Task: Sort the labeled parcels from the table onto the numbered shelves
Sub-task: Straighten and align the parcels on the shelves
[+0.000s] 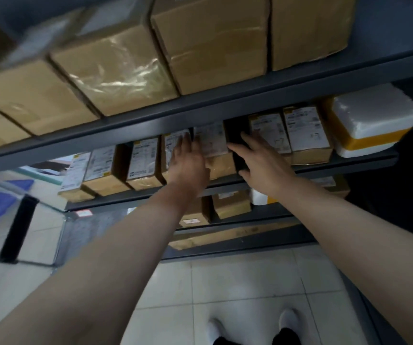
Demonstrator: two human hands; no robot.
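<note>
My left hand [188,158] lies flat, fingers stretched, against a brown labeled parcel [212,143] in the row on the middle shelf [349,159]. Right beside that parcel a narrow black parcel [236,135] stands in the row. My right hand [260,163] spans its front, fingers on top and thumb below. More brown parcels with white labels [305,130] stand upright on both sides of my hands. Part of the black parcel is hidden behind my right hand.
Large brown boxes [210,43] fill the upper shelf. A white and yellow foam parcel [372,120] sits at the right end of the middle shelf. Lower shelves hold a few small boxes [231,204]. A clear bin [13,220] stands at the left on the tiled floor [225,282].
</note>
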